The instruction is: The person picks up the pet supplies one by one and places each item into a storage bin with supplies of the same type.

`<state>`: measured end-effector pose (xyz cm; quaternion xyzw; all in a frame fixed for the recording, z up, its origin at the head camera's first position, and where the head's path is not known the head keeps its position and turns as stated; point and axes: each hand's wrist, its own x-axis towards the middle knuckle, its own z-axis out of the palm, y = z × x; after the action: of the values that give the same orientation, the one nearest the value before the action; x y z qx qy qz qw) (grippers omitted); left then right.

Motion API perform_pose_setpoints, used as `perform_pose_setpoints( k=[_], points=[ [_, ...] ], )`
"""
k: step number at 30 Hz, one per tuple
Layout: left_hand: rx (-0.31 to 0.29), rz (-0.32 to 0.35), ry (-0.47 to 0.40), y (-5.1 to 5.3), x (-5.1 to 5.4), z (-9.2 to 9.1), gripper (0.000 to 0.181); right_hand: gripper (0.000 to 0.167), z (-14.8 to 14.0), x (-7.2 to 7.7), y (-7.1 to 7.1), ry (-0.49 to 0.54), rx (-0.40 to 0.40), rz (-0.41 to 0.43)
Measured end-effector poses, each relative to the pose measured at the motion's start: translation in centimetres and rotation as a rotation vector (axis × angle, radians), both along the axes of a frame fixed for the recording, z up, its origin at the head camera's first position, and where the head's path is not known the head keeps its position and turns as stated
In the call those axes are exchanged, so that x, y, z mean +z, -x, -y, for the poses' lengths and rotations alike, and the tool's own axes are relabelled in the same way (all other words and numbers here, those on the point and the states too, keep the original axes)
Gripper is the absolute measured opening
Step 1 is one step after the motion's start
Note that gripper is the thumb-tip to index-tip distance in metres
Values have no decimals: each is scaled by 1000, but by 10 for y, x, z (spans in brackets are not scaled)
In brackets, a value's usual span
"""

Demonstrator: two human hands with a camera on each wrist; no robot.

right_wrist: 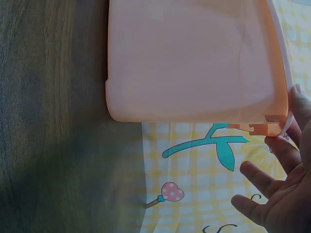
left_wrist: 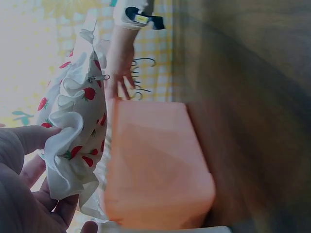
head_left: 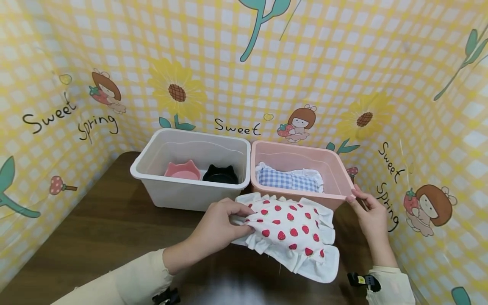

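My left hand (head_left: pixel 225 224) pinches one end of a small white pillow (head_left: pixel 291 226) with a red strawberry print and ruffled edges. It hangs in front of the pink bin (head_left: pixel 267 188), above the table. A zipper (left_wrist: pixel 99 77) shows along its side in the left wrist view. With thumb and index finger, my right hand (head_left: pixel 371 216) holds the front right corner of the pink bin's rim; its other fingers are spread in the right wrist view. Inside that bin lies a blue-and-white checked pillow (head_left: pixel 287 180) with a white ruffle.
A white bin (head_left: pixel 171 195) stands left of the pink one. It holds a pink bowl (head_left: pixel 183 170) and a black bowl (head_left: pixel 220 174), both with cat ears. Behind and at the sides hangs a yellow checked cloth (head_left: pixel 228 84). The table (head_left: pixel 103 224) is dark wood.
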<state>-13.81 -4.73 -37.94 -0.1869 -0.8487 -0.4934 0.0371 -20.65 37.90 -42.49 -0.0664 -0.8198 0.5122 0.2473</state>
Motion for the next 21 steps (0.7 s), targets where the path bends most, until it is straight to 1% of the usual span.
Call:
perform_pose_setpoints(
  k=[4, 6, 10, 14, 19, 21],
  points=[
    [-17, -21, -15, -2, 15, -2, 30, 39, 1, 1, 0, 6, 7, -3],
    [-25, -17, -17, -2, 22, -3, 30, 39, 0, 1, 0, 9, 7, 2],
    [-28, -14, -24, 1, 35, -6, 30, 39, 0, 1, -1, 6, -5, 19],
    [-19, -51, -40, 8, 47, -9, 28, 40, 1, 2, -1, 40, -2, 22],
    [11, -111, -54, 21, 60, -14, 25, 34, 3, 3, -1, 19, 6, -4],
    [23, -114, -58, 26, 65, -16, 24, 33, 2, 3, 0, 28, 16, -11]
  ],
)
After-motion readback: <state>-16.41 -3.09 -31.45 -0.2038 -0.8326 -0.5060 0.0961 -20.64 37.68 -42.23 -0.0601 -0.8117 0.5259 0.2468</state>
